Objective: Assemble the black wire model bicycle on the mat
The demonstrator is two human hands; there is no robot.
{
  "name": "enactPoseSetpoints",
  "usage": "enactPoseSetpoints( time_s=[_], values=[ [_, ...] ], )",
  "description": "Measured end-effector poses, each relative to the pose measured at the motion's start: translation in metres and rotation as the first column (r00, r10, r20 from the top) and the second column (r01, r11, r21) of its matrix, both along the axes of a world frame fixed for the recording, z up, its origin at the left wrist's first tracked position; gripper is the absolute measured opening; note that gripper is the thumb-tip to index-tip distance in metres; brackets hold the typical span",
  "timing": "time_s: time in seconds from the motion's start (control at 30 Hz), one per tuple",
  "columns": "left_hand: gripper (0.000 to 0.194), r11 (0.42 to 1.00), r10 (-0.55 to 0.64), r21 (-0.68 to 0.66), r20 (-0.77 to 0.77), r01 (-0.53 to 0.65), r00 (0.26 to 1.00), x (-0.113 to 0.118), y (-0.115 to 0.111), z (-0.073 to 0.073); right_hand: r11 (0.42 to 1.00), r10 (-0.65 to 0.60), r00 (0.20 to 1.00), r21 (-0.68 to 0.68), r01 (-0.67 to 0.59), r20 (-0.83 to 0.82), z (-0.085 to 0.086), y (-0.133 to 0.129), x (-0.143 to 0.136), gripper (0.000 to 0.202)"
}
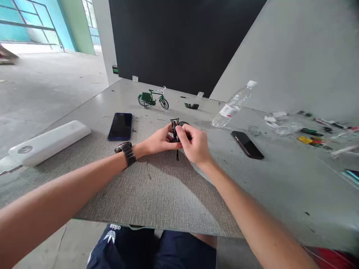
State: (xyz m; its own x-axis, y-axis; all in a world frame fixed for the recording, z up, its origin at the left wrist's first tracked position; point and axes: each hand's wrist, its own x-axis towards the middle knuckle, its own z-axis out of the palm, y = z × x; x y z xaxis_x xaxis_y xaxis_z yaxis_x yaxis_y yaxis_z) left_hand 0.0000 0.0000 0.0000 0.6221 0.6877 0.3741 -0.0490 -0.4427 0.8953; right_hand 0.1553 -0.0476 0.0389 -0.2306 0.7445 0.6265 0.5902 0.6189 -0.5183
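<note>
Near the middle of the table, my left hand [164,140] grips a small black model bicycle part [175,121] from the left, a watch on that wrist. My right hand [195,144] is closed against the same part from the right, thumb and fingers pinched at it. What lies between those fingertips is hidden. A thin black piece sticks out below my hands, and part of a black spoked wheel [184,123] shows behind them. Farther back stands a green model bicycle [153,99] with a green box at its rear.
On the grey table [134,198] are a blue-edged phone [120,127] and white device [52,142] at left. A dark phone [247,145], tilted clear bottle [234,105], small black piece [192,106] and scattered parts [311,140] lie right or behind.
</note>
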Motion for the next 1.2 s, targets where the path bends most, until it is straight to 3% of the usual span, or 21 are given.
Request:
enactPoseSetpoints(
  time_s=[1.2],
  values=[
    [0.047,1.0,0.002,-0.01,0.009,-0.002,1.0,-0.0011,0.0011,-0.0008,0.999,-0.036,0.999,-0.007,0.036,0.014,0.0022,-0.0001,0.0001,0.048]
  ],
)
